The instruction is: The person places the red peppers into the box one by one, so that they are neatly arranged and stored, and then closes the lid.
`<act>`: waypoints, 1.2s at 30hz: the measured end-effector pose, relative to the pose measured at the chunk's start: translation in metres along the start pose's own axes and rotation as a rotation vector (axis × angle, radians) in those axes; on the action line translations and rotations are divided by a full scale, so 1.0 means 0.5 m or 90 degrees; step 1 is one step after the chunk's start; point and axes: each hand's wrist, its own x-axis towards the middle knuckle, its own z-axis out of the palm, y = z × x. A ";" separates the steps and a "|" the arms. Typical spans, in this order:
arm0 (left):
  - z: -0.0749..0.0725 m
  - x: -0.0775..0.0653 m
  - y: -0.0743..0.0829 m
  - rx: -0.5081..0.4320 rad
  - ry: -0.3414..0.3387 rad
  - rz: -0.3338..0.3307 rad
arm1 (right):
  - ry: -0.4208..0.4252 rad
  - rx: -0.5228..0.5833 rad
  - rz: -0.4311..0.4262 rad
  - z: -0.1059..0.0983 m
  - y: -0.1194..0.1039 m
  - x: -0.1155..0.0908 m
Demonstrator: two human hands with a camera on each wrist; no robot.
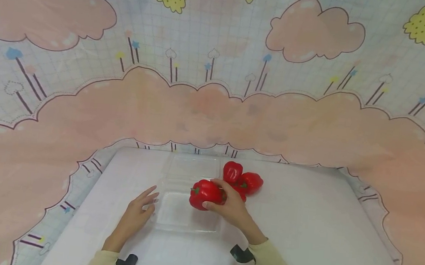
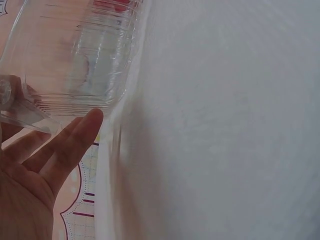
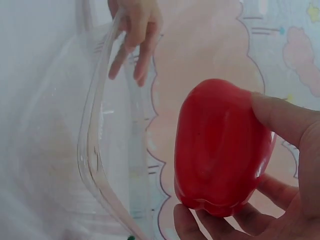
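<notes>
A red bell pepper [image 1: 203, 195] is gripped by my right hand [image 1: 233, 206], thumb on one side and fingers on the other, over the right part of a clear plastic container [image 1: 173, 209]. The right wrist view shows the bell pepper [image 3: 220, 145] close up, with the container's rim [image 3: 90, 150] beside it. At the container's left side is my left hand [image 1: 136, 216], its fingers extended. In the left wrist view, those fingers [image 2: 75, 142] lie against or right by the container's clear wall [image 2: 65, 100]; exact contact is hard to tell.
More red bell peppers [image 1: 251, 183] lie clustered behind my right hand, one [image 1: 233, 172] at the back. The container's clear lid [image 1: 193, 167] is folded open toward the back. All stand on a white table [image 1: 303, 228], with a patterned cloth [image 1: 214, 119] behind it.
</notes>
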 end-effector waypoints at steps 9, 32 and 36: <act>0.002 0.001 -0.002 -0.001 -0.007 0.000 | -0.019 -0.007 -0.009 0.043 -0.011 0.012; 0.003 0.003 0.004 0.020 -0.017 -0.017 | 0.013 -0.015 0.055 0.139 -0.008 0.049; 0.004 0.001 0.005 0.027 -0.014 -0.021 | 0.023 -0.010 0.056 0.157 -0.005 0.054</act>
